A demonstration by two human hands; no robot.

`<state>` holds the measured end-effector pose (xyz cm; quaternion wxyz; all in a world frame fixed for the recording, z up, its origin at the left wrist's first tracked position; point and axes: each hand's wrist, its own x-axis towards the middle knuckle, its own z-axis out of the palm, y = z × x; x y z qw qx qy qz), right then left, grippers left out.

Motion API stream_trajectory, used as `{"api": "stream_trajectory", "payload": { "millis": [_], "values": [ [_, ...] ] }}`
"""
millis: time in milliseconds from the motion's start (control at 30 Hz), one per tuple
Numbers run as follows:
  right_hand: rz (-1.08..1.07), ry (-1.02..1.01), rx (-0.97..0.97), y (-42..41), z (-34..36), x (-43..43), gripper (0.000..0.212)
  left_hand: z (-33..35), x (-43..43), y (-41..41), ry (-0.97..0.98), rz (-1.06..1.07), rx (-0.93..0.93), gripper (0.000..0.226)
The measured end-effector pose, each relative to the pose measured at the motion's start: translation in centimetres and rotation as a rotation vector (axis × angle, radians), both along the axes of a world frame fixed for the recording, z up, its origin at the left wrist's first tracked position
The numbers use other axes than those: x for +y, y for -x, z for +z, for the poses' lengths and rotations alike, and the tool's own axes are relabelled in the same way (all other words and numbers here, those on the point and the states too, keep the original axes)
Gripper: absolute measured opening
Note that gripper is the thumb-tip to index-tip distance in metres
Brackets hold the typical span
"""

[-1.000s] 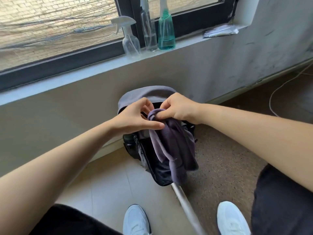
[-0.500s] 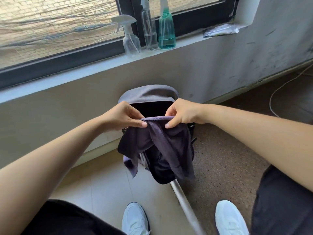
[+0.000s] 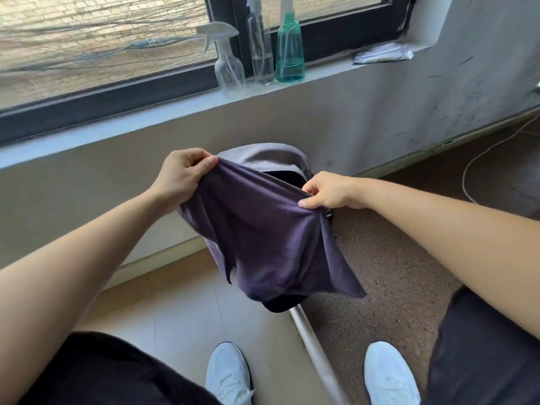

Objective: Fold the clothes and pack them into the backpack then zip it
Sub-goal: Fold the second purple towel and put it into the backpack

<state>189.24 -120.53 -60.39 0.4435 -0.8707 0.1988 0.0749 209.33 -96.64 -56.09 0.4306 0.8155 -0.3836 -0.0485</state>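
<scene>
A dark purple garment [image 3: 263,238] hangs spread between my hands in front of the backpack. My left hand [image 3: 182,176] pinches its upper left edge, raised a bit higher. My right hand [image 3: 328,191] pinches the upper right edge. The grey backpack [image 3: 263,154] stands on the floor against the wall under the window, its top flap open and a dark opening showing. The cloth hides most of the bag; only the flap and a dark bottom corner [image 3: 277,305] show.
Three spray bottles [image 3: 287,45] and a plastic packet [image 3: 382,54] sit on the window sill. A pale metal strip [image 3: 315,352] runs across the floor between my white shoes [image 3: 229,375]. A white cable [image 3: 479,159] lies on the brown floor at right.
My hands have moved apart and pulled the bunched garment out wide; the left hand rose and went left. The cloth now covers most of the backpack.
</scene>
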Motion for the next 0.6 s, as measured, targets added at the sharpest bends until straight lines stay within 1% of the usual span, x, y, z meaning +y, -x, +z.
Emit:
{"api": "stream_trajectory", "payload": {
  "millis": [100,233,333,400,467,533,600],
  "values": [
    [-0.028,0.054,0.064,0.4,-0.1,-0.7,0.026,-0.2,0.2,-1.1,0.009,0.142,-0.093,0.019],
    [-0.075,0.294,0.182,1.0,-1.1,-1.8,0.035,-0.4,0.8,-1.7,-0.055,0.274,-0.136,0.025],
    [-0.127,0.416,0.234,1.7,-1.8,-2.7,0.020,-0.2,1.1,-1.8,-0.046,0.356,-0.134,0.028],
    [-0.189,0.447,0.238,2.2,-1.8,-3.4,0.019,0.1,1.6,-1.8,-0.071,0.398,-0.117,0.029],
    [-0.273,0.451,0.244,2.6,-1.7,-4.2,0.018,0.0,2.1,-1.9,-0.167,0.408,-0.114,0.030],
    [-0.327,0.468,0.257,2.9,-1.5,-5.0,0.032,-0.2,2.4,-1.9,-0.257,0.413,-0.107,0.035],
    [-0.367,0.446,0.220,2.9,-1.2,-5.4,0.035,-0.2,2.4,-1.8,-0.304,0.430,-0.060,0.042]
  ]
}}
